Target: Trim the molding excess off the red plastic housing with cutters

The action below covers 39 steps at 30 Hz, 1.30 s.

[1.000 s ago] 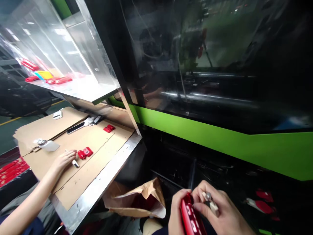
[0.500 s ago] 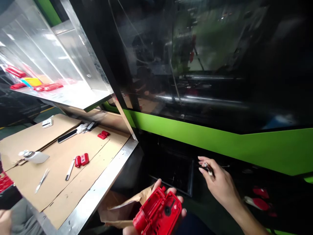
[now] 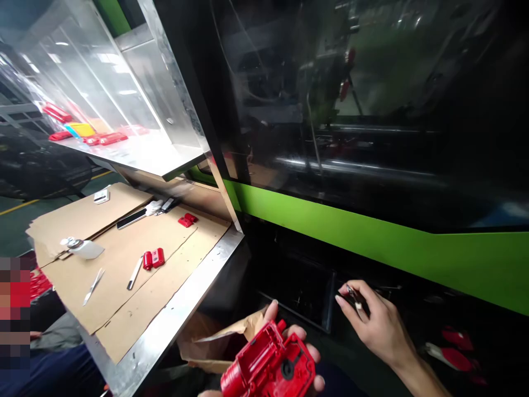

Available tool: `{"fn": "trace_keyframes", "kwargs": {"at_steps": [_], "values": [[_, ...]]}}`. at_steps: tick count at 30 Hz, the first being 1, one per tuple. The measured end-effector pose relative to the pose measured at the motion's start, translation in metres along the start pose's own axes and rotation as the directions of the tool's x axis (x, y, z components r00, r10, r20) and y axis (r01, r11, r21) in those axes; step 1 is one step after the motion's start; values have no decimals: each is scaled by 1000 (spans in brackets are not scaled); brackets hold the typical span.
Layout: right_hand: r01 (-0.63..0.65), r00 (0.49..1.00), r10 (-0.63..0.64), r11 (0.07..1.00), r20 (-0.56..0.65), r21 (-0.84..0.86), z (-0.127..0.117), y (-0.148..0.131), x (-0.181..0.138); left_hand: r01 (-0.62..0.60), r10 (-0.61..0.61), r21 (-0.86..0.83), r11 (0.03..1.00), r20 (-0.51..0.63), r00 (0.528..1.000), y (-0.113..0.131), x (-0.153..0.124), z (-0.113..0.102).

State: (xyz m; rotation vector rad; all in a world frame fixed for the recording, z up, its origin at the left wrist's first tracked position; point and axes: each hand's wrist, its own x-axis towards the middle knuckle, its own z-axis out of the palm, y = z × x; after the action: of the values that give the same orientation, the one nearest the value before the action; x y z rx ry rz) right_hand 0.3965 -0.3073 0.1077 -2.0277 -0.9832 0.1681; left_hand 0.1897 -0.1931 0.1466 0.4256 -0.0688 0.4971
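A red plastic housing (image 3: 270, 364) lies in my left hand (image 3: 311, 350) at the bottom of the view. Its hollow inner side faces up, with a round dark spot on one part and a ribbed cylinder at the lower left. My fingers wrap its right edge, and the palm is hidden beneath it. Farther right, my right hand (image 3: 374, 322) is closed around a small tool (image 3: 356, 300) with dark, metallic and pale parts. The fingers cover most of it, so I cannot make out its kind. The two hands are apart.
To the left is a cardboard-covered table (image 3: 124, 298) with red plastic parts (image 3: 154, 258), a knife (image 3: 134, 273), tweezers (image 3: 93, 287), a bottle (image 3: 85, 248) and a phone (image 3: 131, 218). An open brown paper bag (image 3: 231, 331) stands beside my left hand. A green-and-black machine (image 3: 330, 220) rises ahead.
My view has swung left, so the table and shelf sit farther right in it. The housing is still in my left hand, and the small tool remains in my right.
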Motion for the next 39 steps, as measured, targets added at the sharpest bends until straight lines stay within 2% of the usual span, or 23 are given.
{"fn": "trace_keyframes", "kwargs": {"at_steps": [3,6,9,12,14,18,21,25,30,34,37,39], "values": [[-1,1000,-1,997,26,78,-7,-10,2,1,-1,-5,1000,-15,1000,1,0,-3],[86,985,-100,991,143,103,-19,-17,7,20,-19,15,1000,-51,999,1,-2,-8],[170,939,-191,981,285,97,-32,-20,15,27,-25,19,999,-94,995,-2,-3,-8],[282,885,-280,958,372,50,-43,-19,24,7,-12,-27,1000,-170,985,-7,-2,2],[436,806,-394,900,442,6,-49,-20,32,13,-33,-79,997,-262,964,-10,0,11],[715,591,-565,697,575,-50,-64,-34,49,73,-125,-137,988,-422,898,-15,2,28],[827,476,-638,559,605,-62,-76,-53,57,115,-168,-140,984,-465,869,-16,2,34],[910,351,-662,407,662,-76,-88,-72,62,125,-169,-126,984,-451,876,-17,3,36],[952,297,-716,276,631,-135,-91,-80,65,143,-177,-109,984,-447,877,-20,3,37],[964,258,-708,230,657,-131,-90,-85,64,135,-165,-98,986,-449,878,-24,2,38],[966,253,-696,220,672,-137,-88,-88,64,146,-169,-87,985,-438,883,-24,3,37],[962,270,-711,228,649,-149,-87,-89,65,149,-172,-86,985,-432,886,-24,3,36]]}}
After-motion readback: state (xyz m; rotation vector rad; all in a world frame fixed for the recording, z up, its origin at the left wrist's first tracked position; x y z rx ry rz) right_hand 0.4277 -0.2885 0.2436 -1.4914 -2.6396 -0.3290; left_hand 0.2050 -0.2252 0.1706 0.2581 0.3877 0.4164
